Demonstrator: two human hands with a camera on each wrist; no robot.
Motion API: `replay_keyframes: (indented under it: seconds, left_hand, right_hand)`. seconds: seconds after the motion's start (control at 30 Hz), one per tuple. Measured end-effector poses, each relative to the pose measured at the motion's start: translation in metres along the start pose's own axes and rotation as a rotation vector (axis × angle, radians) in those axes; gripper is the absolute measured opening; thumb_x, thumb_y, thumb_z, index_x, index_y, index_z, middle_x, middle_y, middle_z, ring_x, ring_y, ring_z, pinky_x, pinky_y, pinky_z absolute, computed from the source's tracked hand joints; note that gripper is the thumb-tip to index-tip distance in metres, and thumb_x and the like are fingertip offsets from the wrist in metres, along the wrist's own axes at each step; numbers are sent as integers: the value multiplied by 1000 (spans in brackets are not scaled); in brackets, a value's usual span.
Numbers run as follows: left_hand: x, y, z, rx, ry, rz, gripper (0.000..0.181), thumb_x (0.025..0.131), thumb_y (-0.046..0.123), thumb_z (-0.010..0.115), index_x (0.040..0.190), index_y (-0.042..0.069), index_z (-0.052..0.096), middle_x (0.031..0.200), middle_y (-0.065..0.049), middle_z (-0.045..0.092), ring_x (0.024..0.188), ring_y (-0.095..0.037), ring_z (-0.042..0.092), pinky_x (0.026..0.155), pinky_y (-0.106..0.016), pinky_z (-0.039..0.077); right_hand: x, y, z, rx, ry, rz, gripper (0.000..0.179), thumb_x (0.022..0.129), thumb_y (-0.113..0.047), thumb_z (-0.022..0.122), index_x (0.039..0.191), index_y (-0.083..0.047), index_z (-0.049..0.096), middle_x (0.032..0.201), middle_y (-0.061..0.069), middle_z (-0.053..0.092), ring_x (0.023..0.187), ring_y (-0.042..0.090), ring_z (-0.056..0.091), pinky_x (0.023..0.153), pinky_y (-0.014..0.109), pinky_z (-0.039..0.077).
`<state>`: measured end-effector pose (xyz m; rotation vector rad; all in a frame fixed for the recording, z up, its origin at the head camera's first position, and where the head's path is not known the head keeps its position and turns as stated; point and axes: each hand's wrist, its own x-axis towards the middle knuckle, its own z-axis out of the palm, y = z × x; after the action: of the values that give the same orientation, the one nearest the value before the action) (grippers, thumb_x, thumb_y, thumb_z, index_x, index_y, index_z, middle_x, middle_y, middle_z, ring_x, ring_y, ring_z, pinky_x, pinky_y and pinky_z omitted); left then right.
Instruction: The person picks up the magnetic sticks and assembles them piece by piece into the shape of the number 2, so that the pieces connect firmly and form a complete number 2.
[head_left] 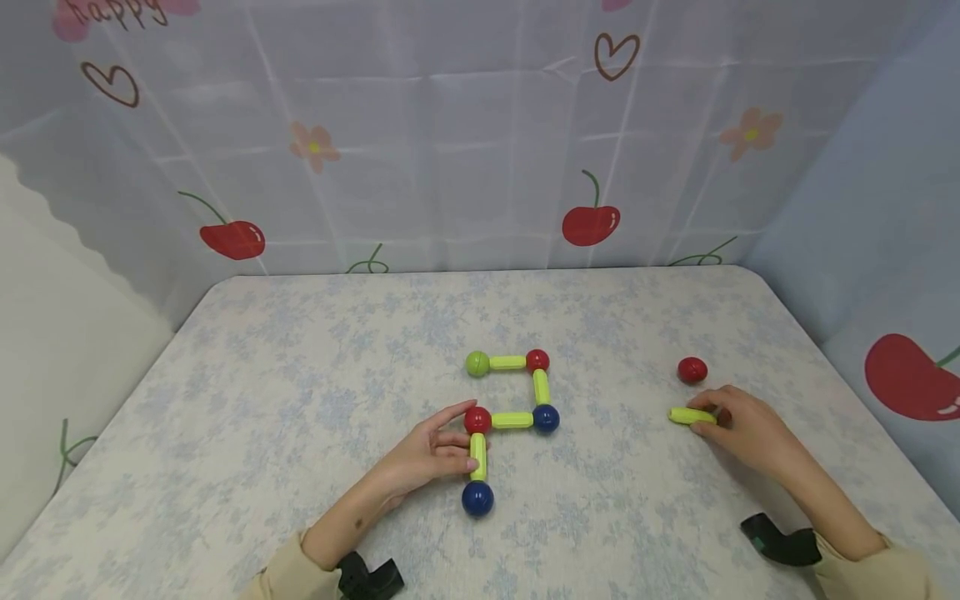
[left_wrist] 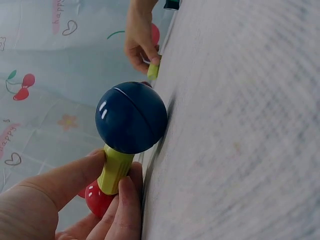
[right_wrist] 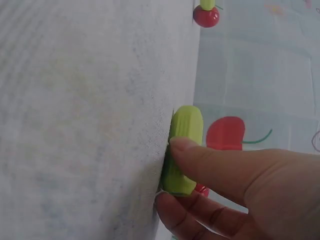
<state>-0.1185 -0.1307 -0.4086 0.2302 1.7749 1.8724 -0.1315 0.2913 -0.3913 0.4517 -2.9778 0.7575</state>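
Observation:
A zigzag chain of yellow-green rods and coloured balls lies on the table. My left hand [head_left: 429, 457] pinches its lowest rod [left_wrist: 116, 171] between thumb and fingers. One end of that rod joins a blue ball [head_left: 477, 499], the other a red ball [head_left: 477, 420], which the index finger reaches beside. Farther along the chain come another blue ball [head_left: 546, 418], another red ball [head_left: 537, 361] and a green ball [head_left: 477, 364]. Off to the right, my right hand [head_left: 750, 429] pinches a loose yellow-green rod [right_wrist: 187, 122], close to the tabletop. A loose red ball [head_left: 692, 370] lies just beyond that hand.
The table [head_left: 285, 375] wears a pale blue-and-white patterned cover. Behind it hangs a curtain [head_left: 450, 167] printed with cherries, hearts and flowers. A white wall or panel [head_left: 67, 333] borders the left side, and a bluish curtain [head_left: 885, 250] the right.

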Motion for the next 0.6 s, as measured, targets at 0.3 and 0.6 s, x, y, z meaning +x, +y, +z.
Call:
replay_keyframes:
  seconds: [0.3, 0.6]
  left_hand:
    - [1, 0, 0, 24, 2, 14, 76, 83, 0, 70, 147, 9, 30, 103, -12, 61, 87, -18, 63, 77, -29, 49]
    - [1, -1, -1, 31, 9, 17, 76, 83, 1, 70, 147, 9, 30, 103, -12, 62, 87, -17, 63, 78, -28, 49]
  right_hand:
    - [1, -37, 12, 55, -19, -102, 22, 77, -5, 75, 97, -5, 69, 86, -4, 60, 70, 11, 52, 57, 28, 45]
    - [2, -87, 35, 207, -121, -222, 20, 79, -10, 75, 98, -10, 70, 85, -11, 57, 68, 3, 48, 54, 23, 44]
